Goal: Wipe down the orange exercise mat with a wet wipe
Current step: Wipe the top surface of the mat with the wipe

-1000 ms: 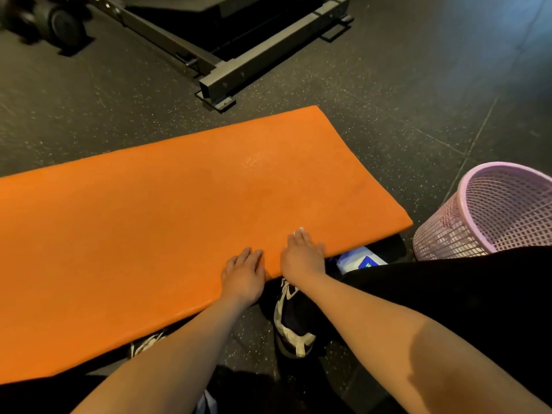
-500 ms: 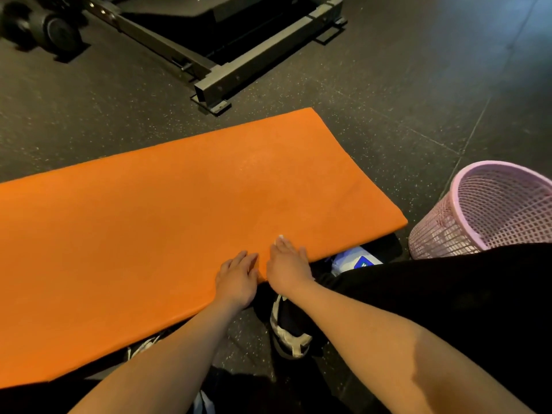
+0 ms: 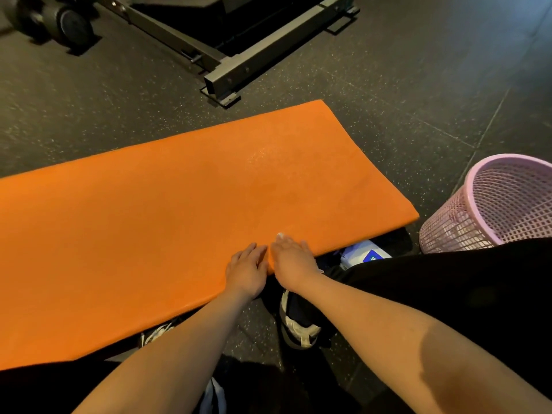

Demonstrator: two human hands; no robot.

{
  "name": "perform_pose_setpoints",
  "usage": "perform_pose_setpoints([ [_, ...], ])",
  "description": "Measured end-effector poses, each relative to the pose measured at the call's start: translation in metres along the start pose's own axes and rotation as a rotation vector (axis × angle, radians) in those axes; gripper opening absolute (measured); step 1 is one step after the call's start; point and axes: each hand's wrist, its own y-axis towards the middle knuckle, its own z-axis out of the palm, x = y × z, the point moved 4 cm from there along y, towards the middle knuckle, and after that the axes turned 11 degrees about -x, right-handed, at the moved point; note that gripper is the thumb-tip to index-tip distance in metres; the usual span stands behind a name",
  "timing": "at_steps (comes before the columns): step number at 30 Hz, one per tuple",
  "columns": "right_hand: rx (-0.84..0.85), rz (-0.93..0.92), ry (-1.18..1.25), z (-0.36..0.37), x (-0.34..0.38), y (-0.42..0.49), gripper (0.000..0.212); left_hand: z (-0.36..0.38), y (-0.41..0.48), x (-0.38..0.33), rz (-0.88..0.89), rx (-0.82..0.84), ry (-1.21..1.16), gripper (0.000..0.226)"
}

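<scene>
A dark speckled floor (image 3: pixel 388 94) carries an orange mat (image 3: pixel 164 222) from left to centre, a pink mesh basket (image 3: pixel 448 228) at right, a black metal frame (image 3: pixel 268 52) and dumbbell (image 3: pixel 68 23) beyond, and a white-and-blue packet (image 3: pixel 363 255) at the mat's near edge.

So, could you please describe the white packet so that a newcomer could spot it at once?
Find the orange mat spread over the dark floor and follow its near edge toward the pink mesh basket. The packet peeks from under that edge, beside the right hand. Unlike the white shoe nearby, it bears a blue patch.
</scene>
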Motion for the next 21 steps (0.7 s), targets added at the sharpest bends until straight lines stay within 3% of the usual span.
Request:
perform_pose_setpoints([
  [2,0.016,-0.073,0.064,0.002,0.002,0.003,0.053,0.001,0.004,0.004,-0.012,-0.008,-0.028,0.044],
  [6,-0.16,0.145,0.324,-0.016,-0.013,0.011,0.052,-0.005,0.013,0.002,-0.094,-0.051,-0.258,0.047],
  [13,-0.146,0.145,0.749,-0.023,0.02,0.005,0.051,-0.02,0.014,-0.02,-0.112,-0.137,-0.564,0.031],
  [16,-0.142,0.171,0.77,-0.02,0.02,0.003,0.052,-0.024,0.012,-0.019,-0.212,-0.187,-0.641,0.018],
  [21,-0.178,0.158,0.777,-0.019,0.021,0.003,0.052,-0.028,0.013,-0.013,-0.272,-0.257,-0.649,0.018],
])
